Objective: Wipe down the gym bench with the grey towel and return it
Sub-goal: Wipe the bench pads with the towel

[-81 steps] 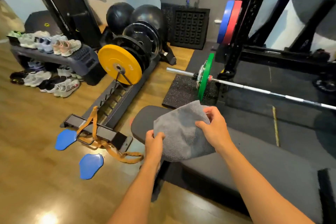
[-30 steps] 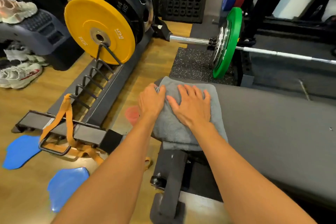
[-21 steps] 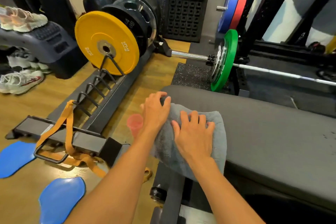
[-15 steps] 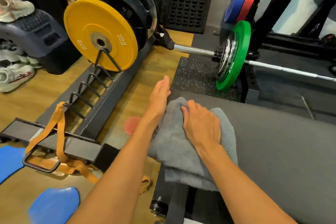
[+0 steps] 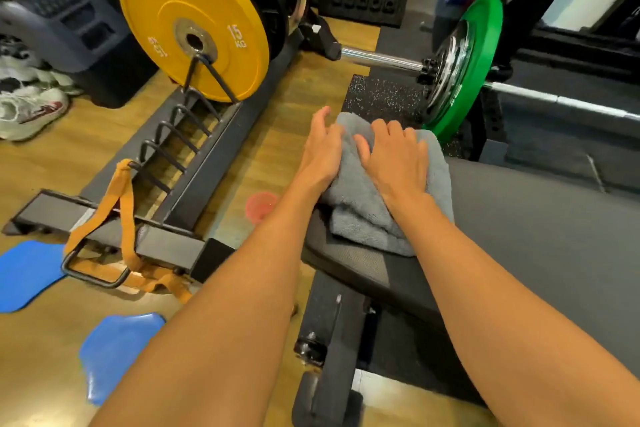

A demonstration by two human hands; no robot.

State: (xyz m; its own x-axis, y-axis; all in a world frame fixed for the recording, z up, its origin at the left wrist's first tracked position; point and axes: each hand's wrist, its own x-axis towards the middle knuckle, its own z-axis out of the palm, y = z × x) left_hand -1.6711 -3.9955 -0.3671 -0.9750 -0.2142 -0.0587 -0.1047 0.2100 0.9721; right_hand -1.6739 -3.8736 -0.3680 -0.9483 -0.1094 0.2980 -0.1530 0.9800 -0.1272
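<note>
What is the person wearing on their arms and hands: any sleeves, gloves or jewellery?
Nothing worn shows. Both arms are bare down to the frame's bottom edge, with no sleeves. The left hand and right hand are ungloved, with no watch, band or ring on the sides facing the camera.

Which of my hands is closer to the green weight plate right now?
Right. The right hand presses the grey towel just short of the green weight plate; the left hand sits at the towel's other edge, farther away.
</note>
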